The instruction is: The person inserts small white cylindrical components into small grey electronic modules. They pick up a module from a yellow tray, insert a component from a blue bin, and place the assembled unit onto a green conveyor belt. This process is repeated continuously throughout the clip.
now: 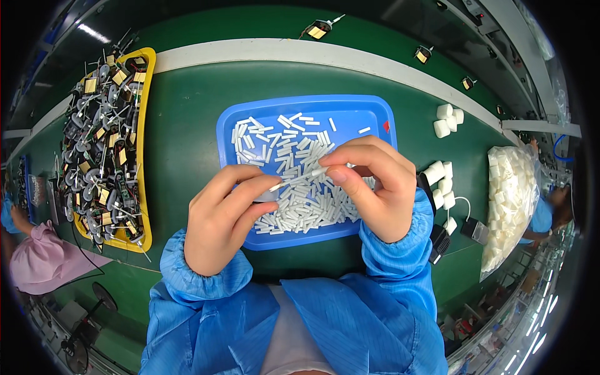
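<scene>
Left hand [224, 212], right hand [378, 181]: fingertips pinched nearly closed on slim white rod [299, 179] spanning between them. Blue tray [356, 112], short white pieces [306, 211] beneath hands. Rod likely light, stiffish, maybe slippery; pinch near ends.

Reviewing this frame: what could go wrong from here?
The slender white piece pinched by the left hand and right hand could slip and get lost among the many small white pieces in the blue tray below. Also, parts heaped in the yellow bin poke over its rim, so a passing sleeve might snag them.
</scene>
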The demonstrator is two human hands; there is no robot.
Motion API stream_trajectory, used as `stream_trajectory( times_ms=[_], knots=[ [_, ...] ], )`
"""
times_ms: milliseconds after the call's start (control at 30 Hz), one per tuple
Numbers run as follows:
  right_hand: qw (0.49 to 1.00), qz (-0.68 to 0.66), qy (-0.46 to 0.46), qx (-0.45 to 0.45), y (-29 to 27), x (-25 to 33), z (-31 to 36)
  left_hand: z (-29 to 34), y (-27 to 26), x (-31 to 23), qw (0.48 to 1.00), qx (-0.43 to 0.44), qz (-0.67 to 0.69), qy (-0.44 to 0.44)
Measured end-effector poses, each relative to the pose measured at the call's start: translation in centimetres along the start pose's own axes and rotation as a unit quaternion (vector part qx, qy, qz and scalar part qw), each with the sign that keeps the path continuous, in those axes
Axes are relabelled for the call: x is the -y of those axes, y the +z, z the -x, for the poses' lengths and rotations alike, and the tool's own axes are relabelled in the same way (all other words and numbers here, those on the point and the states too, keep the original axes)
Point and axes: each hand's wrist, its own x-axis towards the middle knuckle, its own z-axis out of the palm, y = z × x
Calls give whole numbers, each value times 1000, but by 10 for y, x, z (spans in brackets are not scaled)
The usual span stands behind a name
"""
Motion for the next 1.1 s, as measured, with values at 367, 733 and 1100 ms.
stream_trajectory(
  times_ms=[367, 733, 1100],
  knots=[
    [995, 80, -52, -5, 4, -12, 2, -13, 11, -9, 997, 14, -44, 65],
    [999, 23, 32, 13, 0, -19, -6, -33, 18, -3, 990, -11, -61, 130],
    [981, 113, 92, -131, -10, -49, -1, -205, 11, 146, 984, -117, -130, -21]
  ],
)
